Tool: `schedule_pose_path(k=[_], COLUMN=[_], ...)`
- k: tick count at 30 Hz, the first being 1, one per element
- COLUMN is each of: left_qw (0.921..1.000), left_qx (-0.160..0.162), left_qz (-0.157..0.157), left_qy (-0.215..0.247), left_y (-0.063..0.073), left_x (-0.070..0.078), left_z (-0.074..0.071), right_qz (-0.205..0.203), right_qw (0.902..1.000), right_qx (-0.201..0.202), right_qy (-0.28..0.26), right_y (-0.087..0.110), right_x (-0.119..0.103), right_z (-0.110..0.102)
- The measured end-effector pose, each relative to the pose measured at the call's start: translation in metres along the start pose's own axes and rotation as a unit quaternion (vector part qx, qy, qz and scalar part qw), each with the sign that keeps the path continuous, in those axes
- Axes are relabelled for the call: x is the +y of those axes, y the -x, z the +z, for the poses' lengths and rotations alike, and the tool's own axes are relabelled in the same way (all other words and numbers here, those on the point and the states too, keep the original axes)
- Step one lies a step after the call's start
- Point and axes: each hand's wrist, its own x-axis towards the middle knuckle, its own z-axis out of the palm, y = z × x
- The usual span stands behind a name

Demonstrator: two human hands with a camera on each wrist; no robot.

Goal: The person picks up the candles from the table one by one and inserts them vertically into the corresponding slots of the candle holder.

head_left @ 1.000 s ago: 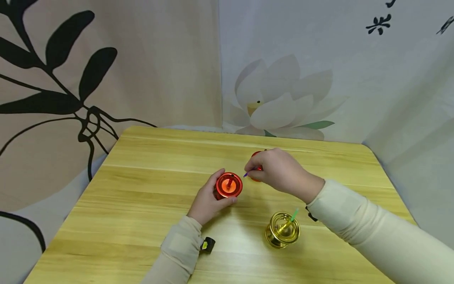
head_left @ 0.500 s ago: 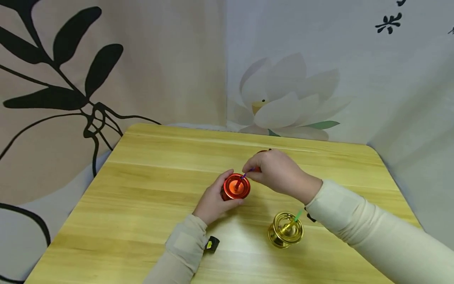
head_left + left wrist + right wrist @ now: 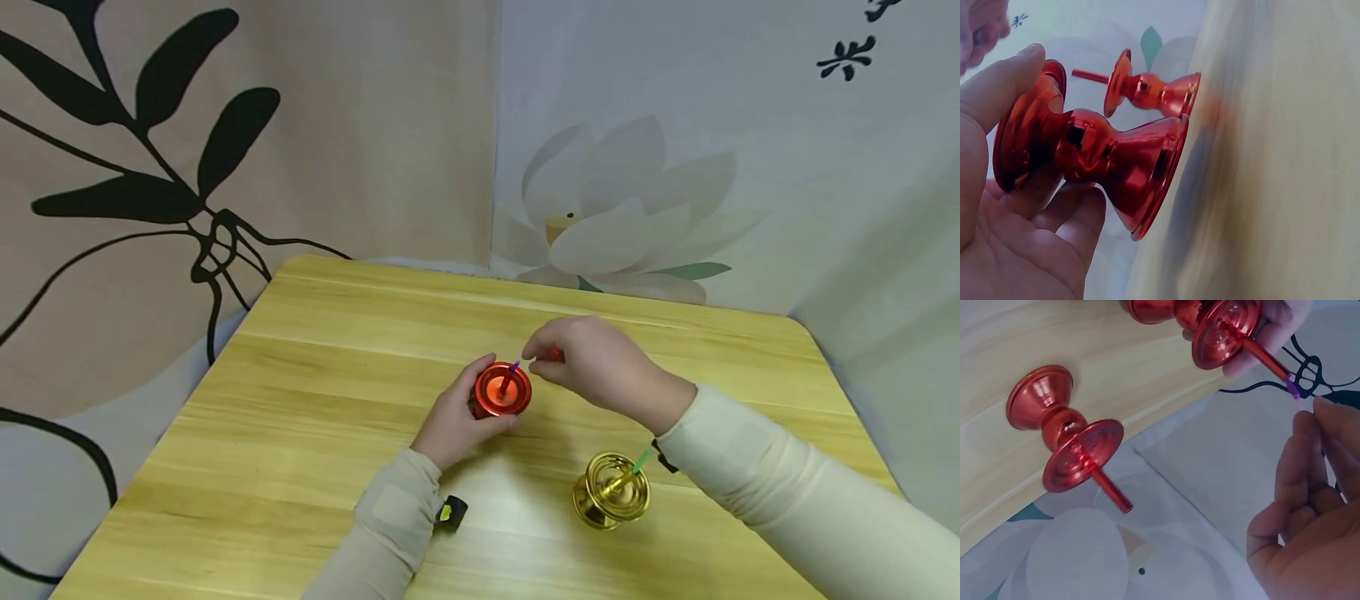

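My left hand (image 3: 452, 425) grips a red metal candle holder (image 3: 487, 408) round its cup, tilted above the table. A thin red stem (image 3: 1266, 357) rises from its dish. A small purple stick (image 3: 1293, 387) with a pale end is in the stem's tip. My right hand (image 3: 600, 362) pinches at that pale end between thumb and forefinger. A second red candle holder (image 3: 1054, 403) stands upright behind, its stem bare; the right hand mostly hides it in the head view. Nearer the front stands a gold candle holder (image 3: 600, 500) with a green stick (image 3: 642, 460) in its stem.
The wooden table (image 3: 300, 433) runs back to a curtain (image 3: 390, 150) printed with dark leaves and a pale lotus. Another pale curtain (image 3: 885, 250) hangs on the right side. The right forearm passes close by the gold holder.
The left hand has brought the red holder right and under the right hand's fingertips. The purple stick has gone from apart from the stem to sitting in its tip. The head view has shifted slightly.
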Motion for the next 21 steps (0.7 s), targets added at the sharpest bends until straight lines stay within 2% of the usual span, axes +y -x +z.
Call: schedule_pose_path(k=[11, 21], left_qw=[0.9978, 0.9969], left_qx=[0.064, 0.076], left_qz=[-0.017, -0.015], left_qy=[0.008, 0.017], left_y=[-0.006, -0.01], left_x=[-0.008, -0.015], left_z=[-0.023, -0.037], right_qz=[0.054, 0.142], right_qw=[0.9981, 0.9883], right_qx=[0.011, 0.017], right_qy=[-0.029, -0.052], right_y=[0.026, 0.073], right_x=[0.03, 0.073], right_z=[-0.008, -0.011])
